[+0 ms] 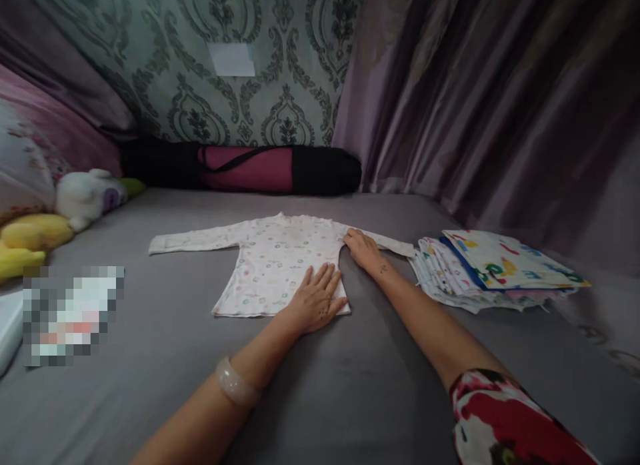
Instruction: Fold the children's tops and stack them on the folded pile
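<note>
A small white long-sleeved shirt (273,261) with a tiny coloured print lies spread on the grey sheet, its collar away from me and both sleeves stretched out sideways. My left hand (316,299) rests flat on its lower right part, fingers extended, with a pale bangle on that wrist. At the base of the right sleeve (395,243), near the armpit, my right hand (363,249) has its fingers curled and closed on the fabric. The end of that sleeve reaches the edge of a stack of folded clothes (515,259).
Behind the shirt a long black and maroon bag (245,169) lies along the patterned wall. Purple curtains (450,105) hang at the right. To the left are a white plush toy (83,197), a yellow plush (35,238) and a blurred-out flat item (75,318).
</note>
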Motion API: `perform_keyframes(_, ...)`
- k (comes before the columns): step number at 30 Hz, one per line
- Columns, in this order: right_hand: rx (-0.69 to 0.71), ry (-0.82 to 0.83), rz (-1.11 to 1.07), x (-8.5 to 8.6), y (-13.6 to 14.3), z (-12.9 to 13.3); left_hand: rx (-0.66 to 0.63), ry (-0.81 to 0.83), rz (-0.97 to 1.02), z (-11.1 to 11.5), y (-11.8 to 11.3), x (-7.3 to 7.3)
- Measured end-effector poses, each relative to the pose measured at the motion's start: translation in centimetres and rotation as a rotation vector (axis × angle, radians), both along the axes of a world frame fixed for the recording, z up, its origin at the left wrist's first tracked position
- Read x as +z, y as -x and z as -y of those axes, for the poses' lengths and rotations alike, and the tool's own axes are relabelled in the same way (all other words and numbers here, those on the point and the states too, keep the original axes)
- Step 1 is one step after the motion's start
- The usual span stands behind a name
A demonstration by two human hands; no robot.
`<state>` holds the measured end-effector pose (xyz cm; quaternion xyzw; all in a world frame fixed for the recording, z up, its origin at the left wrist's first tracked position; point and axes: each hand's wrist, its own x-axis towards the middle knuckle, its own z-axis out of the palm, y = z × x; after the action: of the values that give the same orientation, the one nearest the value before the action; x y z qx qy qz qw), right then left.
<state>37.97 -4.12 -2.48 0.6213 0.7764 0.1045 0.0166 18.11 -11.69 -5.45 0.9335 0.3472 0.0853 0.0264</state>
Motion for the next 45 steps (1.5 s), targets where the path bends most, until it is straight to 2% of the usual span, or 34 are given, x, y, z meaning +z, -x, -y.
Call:
perform_keyframes(4,-0.135,-0.059,-0.051,0.4,1.8,-0.1,-0.103,0.08,0.041,1.9,-0.5,-0.1)
perform_keyframes(6,-0.131,-0.052,-0.11,0.6,3.3,-0.4,-0.168,0.161,0.073,3.2,-0.9,0.1)
perform_keyframes(9,-0.053,0.037,-0.228,0.2,5.8,-1.4,-0.29,0.294,0.133,4.8,-1.5,1.2)
perform_keyframes(12,-0.1,0.139,-0.324,-0.7,7.7,-3.1,-0.396,0.424,0.183,5.7,-1.5,2.9)
perform_keyframes(16,-0.186,0.171,-0.384,-1.7,8.6,-5.1,-0.532,0.533,0.217,5.5,-1.0,4.6)
perform_keyframes(20,-0.199,0.138,-0.368,-2.7,8.5,-5.7,-0.678,0.551,0.221,4.6,-0.6,4.5)
perform_keyframes(23,-0.195,0.103,-0.356,-3.3,8.4,-5.7,-0.742,0.555,0.245,4.1,-0.6,4.2)
perform_keyframes(27,-0.17,0.075,-0.401,-3.0,8.2,-5.5,-0.772,0.606,0.197,3.6,-0.1,5.3)
perform_keyframes(29,-0.142,0.043,-0.443,-2.4,8.2,-4.9,-0.713,0.635,0.173,3.0,0.9,6.5)
perform_keyframes(31,-0.106,0.024,-0.481,-1.7,8.4,-3.4,-0.566,0.602,0.214,2.1,2.8,7.6)
perform_keyframes(34,-0.041,0.108,-0.524,-1.1,8.8,0.5,-0.295,0.429,0.283,0.3,6.6,7.6)
perform_keyframes(36,0.002,0.192,-0.534,-1.1,9.1,3.6,-0.145,0.285,0.268,-0.8,9.3,6.3)
perform_keyframes(39,0.051,0.228,-0.504,-1.6,9.5,7.2,0.078,0.085,0.211,-2.0,12.6,2.9)
perform_keyframes(42,0.059,0.202,-0.457,-2.0,9.7,8.7,0.266,0.062,0.051,-2.4,14.3,-0.2)
perform_keyframes(45,0.062,0.188,-0.438,-2.0,9.7,8.8,0.308,0.077,-0.039,-2.4,14.9,-1.5)
